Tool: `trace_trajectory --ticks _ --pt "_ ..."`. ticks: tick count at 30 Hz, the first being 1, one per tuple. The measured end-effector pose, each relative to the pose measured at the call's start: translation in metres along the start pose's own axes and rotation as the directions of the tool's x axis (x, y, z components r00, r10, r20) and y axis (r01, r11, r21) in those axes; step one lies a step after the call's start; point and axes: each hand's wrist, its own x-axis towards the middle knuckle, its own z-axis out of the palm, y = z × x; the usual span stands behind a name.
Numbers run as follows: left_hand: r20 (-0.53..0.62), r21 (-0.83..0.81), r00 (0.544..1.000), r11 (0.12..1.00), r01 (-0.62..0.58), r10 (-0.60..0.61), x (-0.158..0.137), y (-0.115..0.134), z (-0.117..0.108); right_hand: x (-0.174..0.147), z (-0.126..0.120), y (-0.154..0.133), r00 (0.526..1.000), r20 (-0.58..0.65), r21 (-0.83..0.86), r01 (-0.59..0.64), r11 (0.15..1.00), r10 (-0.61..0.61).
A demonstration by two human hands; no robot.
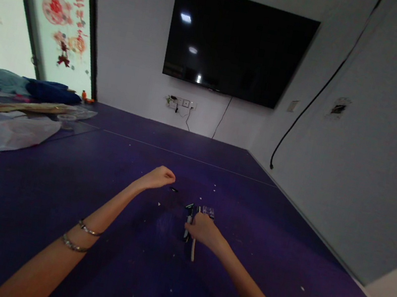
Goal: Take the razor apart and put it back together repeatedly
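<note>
My left hand (160, 177) hovers over the purple surface with its fingers pressed together; whether anything is between them is too small to make out. Just below its fingertips lies a small dark bar-shaped piece (174, 190). My right hand (204, 228) is closed, its thumb and fingers at a razor (187, 227) with a greenish-black head and a pale grip. Beneath the same hand a cream-coloured stick-like handle (193, 251) shows, partly hidden by the fingers. A small clear plastic case (208, 212) sits right behind my right hand.
The purple surface (114, 256) carries small white scraps. Plastic sheeting (16, 137) and folded blue cloth (52, 92) lie at the far left. A black cable (315, 97) hangs along the right wall. A television (239, 48) is mounted on the far wall above sockets.
</note>
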Motion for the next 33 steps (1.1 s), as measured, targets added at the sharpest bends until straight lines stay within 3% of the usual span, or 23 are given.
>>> trace_trajectory --ticks 4,7,17,24,33 --pt "-0.065 0.403 0.995 0.915 -0.038 0.069 0.007 -0.030 0.015 -0.002 -0.011 0.009 0.994 -0.103 0.003 0.046 0.999 -0.045" --pt "-0.004 0.519 0.996 0.851 -0.078 0.094 0.012 -0.048 0.028 -0.003 -0.021 0.021 0.987 -0.157 0.033 0.048 0.998 -0.042" --pt "0.053 0.529 0.966 0.813 -0.242 0.253 0.030 -0.089 0.042 -0.006 -0.027 0.066 0.981 -0.193 0.115 0.051 0.992 -0.028" --pt "0.098 0.514 0.942 0.795 -0.323 0.320 0.036 -0.090 0.049 -0.011 -0.025 0.071 0.981 -0.194 0.121 0.035 0.992 -0.011" --pt "0.083 0.508 0.944 0.801 -0.317 0.321 0.035 -0.086 0.055 -0.012 -0.027 0.071 0.980 -0.196 0.124 0.042 0.991 -0.017"
